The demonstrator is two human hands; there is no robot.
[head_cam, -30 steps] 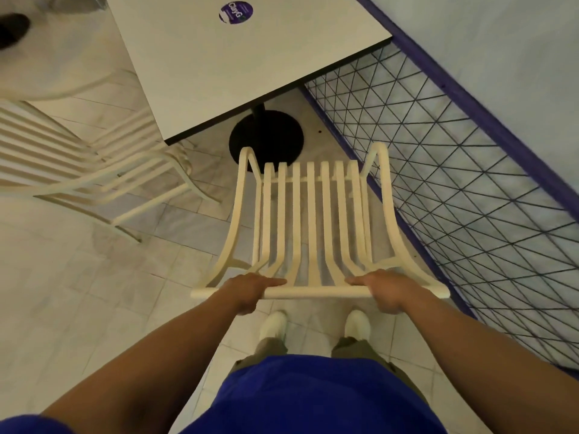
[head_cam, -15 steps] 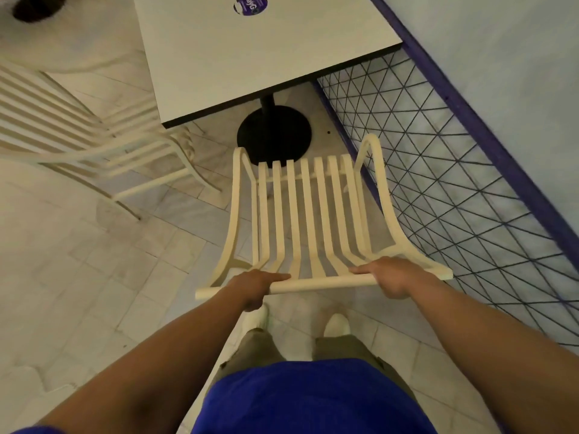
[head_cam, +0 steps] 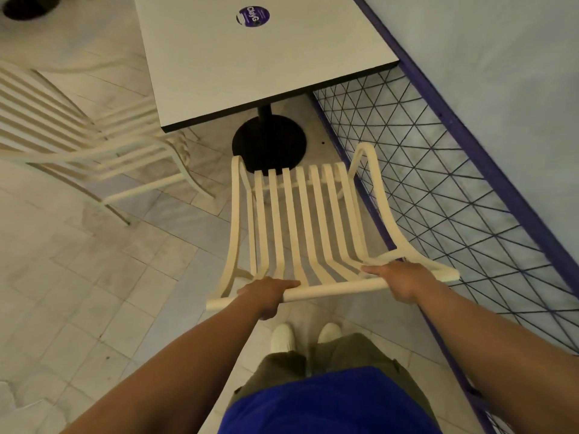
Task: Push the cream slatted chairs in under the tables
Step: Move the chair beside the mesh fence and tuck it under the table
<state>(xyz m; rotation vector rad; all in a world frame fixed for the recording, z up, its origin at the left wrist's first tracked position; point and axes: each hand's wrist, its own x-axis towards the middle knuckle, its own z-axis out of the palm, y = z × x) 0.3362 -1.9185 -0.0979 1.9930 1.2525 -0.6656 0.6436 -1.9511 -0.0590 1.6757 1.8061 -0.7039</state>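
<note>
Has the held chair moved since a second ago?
Yes. The chair has swung counterclockwise; its back rail now lies nearer parallel to the table edge.

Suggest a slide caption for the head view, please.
Left hand and right hand grip the top rail of a cream slatted chair facing a white square pedestal table.

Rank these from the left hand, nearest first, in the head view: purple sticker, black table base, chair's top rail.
1. Top rail: gripped by the left hand.
2. Black table base: on the floor ahead, beyond the seat.
3. Purple sticker: far up the tabletop.
</note>
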